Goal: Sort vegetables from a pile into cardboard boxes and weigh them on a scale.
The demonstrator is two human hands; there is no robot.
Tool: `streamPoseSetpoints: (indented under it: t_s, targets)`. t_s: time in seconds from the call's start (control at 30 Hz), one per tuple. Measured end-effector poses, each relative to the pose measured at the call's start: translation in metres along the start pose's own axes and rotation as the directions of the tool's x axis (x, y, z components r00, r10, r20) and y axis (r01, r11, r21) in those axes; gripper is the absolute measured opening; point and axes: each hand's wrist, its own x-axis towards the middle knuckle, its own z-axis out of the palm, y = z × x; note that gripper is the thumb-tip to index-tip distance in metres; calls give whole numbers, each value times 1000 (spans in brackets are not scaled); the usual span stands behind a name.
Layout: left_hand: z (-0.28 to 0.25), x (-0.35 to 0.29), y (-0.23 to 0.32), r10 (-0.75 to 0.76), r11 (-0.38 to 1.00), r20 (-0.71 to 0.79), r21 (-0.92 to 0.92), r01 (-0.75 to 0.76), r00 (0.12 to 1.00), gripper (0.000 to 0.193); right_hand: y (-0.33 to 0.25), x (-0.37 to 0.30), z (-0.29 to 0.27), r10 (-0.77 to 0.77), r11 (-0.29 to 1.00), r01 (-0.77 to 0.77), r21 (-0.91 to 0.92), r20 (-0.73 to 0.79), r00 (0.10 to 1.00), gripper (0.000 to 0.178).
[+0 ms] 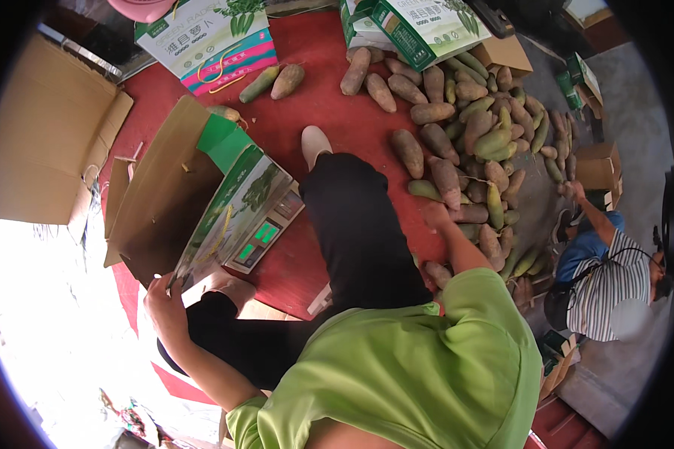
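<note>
My left hand (165, 310) is closed on the near edge of an open carton (157, 179), whose brown inside and green-and-white printed side show. The carton rests on a digital scale (266, 232) with a lit green display. Out to the right, my right hand (436, 217) reaches the near-left border of a large pile of radishes, some green, many brown as if coated with soil. A thick brown radish (445, 182) lies just beyond that hand, and another (468, 213) beside it. The right hand's fingers are too unclear to show a grip.
Printed cartons (206, 45) stand at the back, with loose radishes (287, 81) before them on the red floor covering (307, 90). A large brown carton (45, 127) is at far left. A person in a striped shirt (606, 288) works beyond the pile.
</note>
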Motion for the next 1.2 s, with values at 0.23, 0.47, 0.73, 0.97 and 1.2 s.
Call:
streamPoseSetpoints:
  t_s: [0.23,0.47,0.73,0.97,1.2]
  targets:
    - [9,3,-16,83,993,10,85,-83,997,15,-87,-22,71,-99,957,46,288,170,980,11]
    - [19,5,-19,57,998,12,26,-57,998,15,-86,15,18,-68,961,96,259,-116,991,2]
    - [14,-3,-15,57,998,-7,-32,-58,998,11,-25,75,14,694,276,-392,878,100,712,22]
    - [14,-11,-8,10,1000,-53,-15,-10,999,12,12,88,-56,797,168,-478,862,166,581,51]
    - [14,-5,-1,-29,999,-36,-19,28,999,16,36,120,-60,842,250,-498,830,67,535,75]
